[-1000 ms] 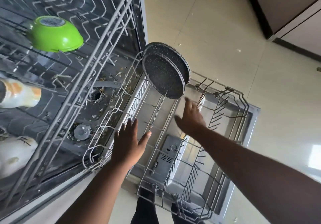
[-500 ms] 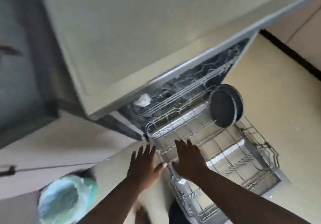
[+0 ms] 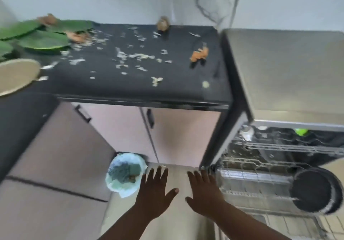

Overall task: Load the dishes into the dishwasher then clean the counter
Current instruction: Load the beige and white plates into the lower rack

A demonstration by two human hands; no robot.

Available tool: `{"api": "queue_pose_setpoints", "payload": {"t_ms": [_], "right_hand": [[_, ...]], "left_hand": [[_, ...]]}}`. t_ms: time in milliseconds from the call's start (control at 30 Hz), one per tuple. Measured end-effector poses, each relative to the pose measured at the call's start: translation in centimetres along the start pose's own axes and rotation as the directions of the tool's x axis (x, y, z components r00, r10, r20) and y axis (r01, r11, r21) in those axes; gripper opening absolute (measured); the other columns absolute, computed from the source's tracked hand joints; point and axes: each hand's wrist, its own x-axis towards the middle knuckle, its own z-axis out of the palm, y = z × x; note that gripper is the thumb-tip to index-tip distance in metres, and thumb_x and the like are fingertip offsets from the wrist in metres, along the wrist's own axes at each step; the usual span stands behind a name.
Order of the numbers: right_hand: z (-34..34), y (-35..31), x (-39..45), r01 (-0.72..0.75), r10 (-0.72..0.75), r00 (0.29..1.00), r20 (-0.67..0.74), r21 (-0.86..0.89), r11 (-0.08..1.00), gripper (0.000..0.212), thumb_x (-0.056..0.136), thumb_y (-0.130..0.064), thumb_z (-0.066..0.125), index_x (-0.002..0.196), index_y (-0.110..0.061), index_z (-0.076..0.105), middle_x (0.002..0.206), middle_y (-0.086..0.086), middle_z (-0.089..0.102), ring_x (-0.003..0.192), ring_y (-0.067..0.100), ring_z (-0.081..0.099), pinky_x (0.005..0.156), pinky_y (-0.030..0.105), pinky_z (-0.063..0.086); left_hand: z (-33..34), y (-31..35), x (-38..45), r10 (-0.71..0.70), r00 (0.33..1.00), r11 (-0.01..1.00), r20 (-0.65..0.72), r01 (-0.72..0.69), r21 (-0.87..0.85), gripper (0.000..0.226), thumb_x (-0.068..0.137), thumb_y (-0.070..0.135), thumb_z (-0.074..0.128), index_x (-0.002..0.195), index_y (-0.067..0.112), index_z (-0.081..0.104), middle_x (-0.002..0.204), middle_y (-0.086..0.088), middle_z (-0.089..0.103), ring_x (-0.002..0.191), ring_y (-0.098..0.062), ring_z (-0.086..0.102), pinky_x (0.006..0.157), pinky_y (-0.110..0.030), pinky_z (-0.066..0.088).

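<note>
Black worktop (image 3: 130, 83) is sitting littered with pale food scraps, green plates (image 3: 42, 39) lying at its left end. Dishwasher (image 3: 279, 75) is standing open, dark pans (image 3: 314, 191) upright in its lower rack (image 3: 251, 182). Lined bin (image 3: 124, 174) is sitting on the floor. Left hand (image 3: 154, 193) and right hand (image 3: 204, 193) are hovering, each grip spread, holding nothing. No readable writing.

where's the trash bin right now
In the head view, the trash bin stands on the floor at lower centre, below the counter, just left of the left hand.

You're standing in a home kitchen. On your right an open dishwasher (image 3: 279, 157) has wire racks (image 3: 260, 180) pulled out, and ahead a dark counter (image 3: 130, 75) strewn with food scraps (image 3: 137, 56) sits over pink cabinet doors (image 3: 119, 128). Green plates (image 3: 43, 40) lie far left, and a lined bin (image 3: 124, 173) stands on the floor.
</note>
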Motion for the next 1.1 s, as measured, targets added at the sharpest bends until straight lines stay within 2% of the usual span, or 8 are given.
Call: {"api": "queue_pose_setpoints", "payload": {"t_ms": [167, 300, 367, 467, 567, 667, 833, 1100], "right_hand": [[-3.4, -12.8, 1.2, 0.205, -0.23, 0.951, -0.205, -0.138, 0.969, 0.088, 0.043, -0.067, 0.073, 0.115, -0.015, 0.069, 0.109, 0.005, 0.071, 0.105, 0.031, 0.068, 0.078, 0.044, 0.056], [-8.9, -23.4, -0.6, 0.352, -0.384, 0.902, -0.199, -0.175, 0.919, 0.084, 0.081, -0.054, 0.059, 0.148, -0.011, 0.033, 0.151, 0.012, 0.038, 0.142, 0.036, 0.03, 0.111, 0.051, 0.029], [-11.0, -27.3, -1.0, 0.372, -0.406, 0.886, -0.223, -0.177, 0.911, 0.079, 0.093, -0.048, 0.046, 0.155, -0.016, 0.007, 0.162, 0.008, 0.011, 0.149, 0.031, 0.002, 0.118, 0.047, 0.008], [-13.5, -32.1, -0.8, 0.432, -0.471, 0.831, -0.297, -0.192, 0.881, 0.076, 0.094, -0.048, 0.044, 0.154, -0.019, 0.007, 0.162, 0.007, 0.009, 0.149, 0.031, 0.0, 0.119, 0.047, 0.005], [-15.6, -34.9, -0.1, 0.477, -0.534, 0.78, -0.327, -0.243, 0.845, 0.075, 0.094, -0.046, 0.045, 0.154, -0.018, 0.009, 0.161, 0.008, 0.012, 0.149, 0.032, 0.001, 0.118, 0.048, 0.007], [-17.7, -36.2, 1.2, 0.475, -0.538, 0.772, -0.339, -0.255, 0.842, 0.075, 0.093, -0.046, 0.043, 0.153, -0.018, 0.008, 0.161, 0.007, 0.011, 0.149, 0.03, 0.0, 0.118, 0.046, 0.007], [-21.7, -36.1, 5.3, 0.446, -0.466, 0.811, -0.352, -0.143, 0.884, 0.075, 0.095, -0.048, 0.046, 0.154, -0.02, 0.008, 0.163, 0.002, 0.006, 0.149, 0.027, -0.005, 0.121, 0.045, 0.005], [-29.0, -37.0, 17.2, 0.464, -0.417, 0.845, -0.335, 0.071, 0.883, 0.074, 0.094, -0.048, 0.048, 0.154, -0.022, 0.013, 0.161, -0.003, 0.016, 0.15, 0.023, 0.002, 0.119, 0.042, 0.011]], "left_hand": [[-2.7, -10.1, -7.4, -0.145, 0.977, 0.989, -0.153, 0.139, -0.046, 0.082, 0.092, 0.068, 0.008, 0.116, 0.02, 0.069, 0.119, -0.006, 0.068, 0.104, -0.028, 0.067, 0.107, -0.044, 0.03], [-7.2, -16.8, -13.5, -0.255, 0.931, 0.967, -0.262, 0.242, -0.083, 0.085, 0.093, 0.067, 0.007, 0.12, 0.014, 0.067, 0.121, -0.012, 0.066, 0.107, -0.034, 0.065, 0.095, -0.053, 0.045], [-9.2, -19.4, -15.6, -0.326, 0.89, 0.945, -0.319, 0.306, -0.112, 0.087, 0.09, 0.07, 0.004, 0.134, 0.016, 0.056, 0.138, -0.012, 0.053, 0.125, -0.037, 0.051, 0.108, -0.054, 0.027], [-11.7, -22.8, -17.8, -0.38, 0.835, 0.924, -0.398, 0.36, -0.128, 0.101, 0.076, 0.076, -0.014, 0.151, 0.02, 0.024, 0.159, -0.008, 0.016, 0.146, -0.034, 0.013, 0.118, -0.053, 0.003], [-13.5, -25.1, -18.8, -0.414, 0.806, 0.91, -0.423, 0.38, -0.166, 0.117, 0.057, 0.076, -0.032, 0.153, 0.022, 0.008, 0.161, -0.005, 0.003, 0.148, -0.028, -0.001, 0.117, -0.048, -0.003], [-14.6, -27.3, -18.0, -0.449, 0.737, 0.893, -0.505, 0.392, -0.223, 0.111, 0.069, 0.079, -0.023, 0.152, 0.02, 0.023, 0.158, -0.007, 0.021, 0.146, -0.031, 0.016, 0.117, -0.053, 0.013], [-18.5, -29.7, -14.9, -0.501, 0.749, 0.864, -0.434, 0.399, -0.309, 0.131, 0.042, 0.082, -0.038, 0.154, 0.023, -0.001, 0.162, -0.002, -0.003, 0.148, -0.026, -0.007, 0.117, -0.046, -0.005], [-24.9, -36.2, -6.6, -0.664, 0.673, 0.732, -0.326, 0.495, -0.467, 0.109, 0.062, 0.081, -0.009, 0.154, 0.024, 0.004, 0.162, -0.002, -0.001, 0.148, -0.026, -0.005, 0.118, -0.045, -0.002]]}}
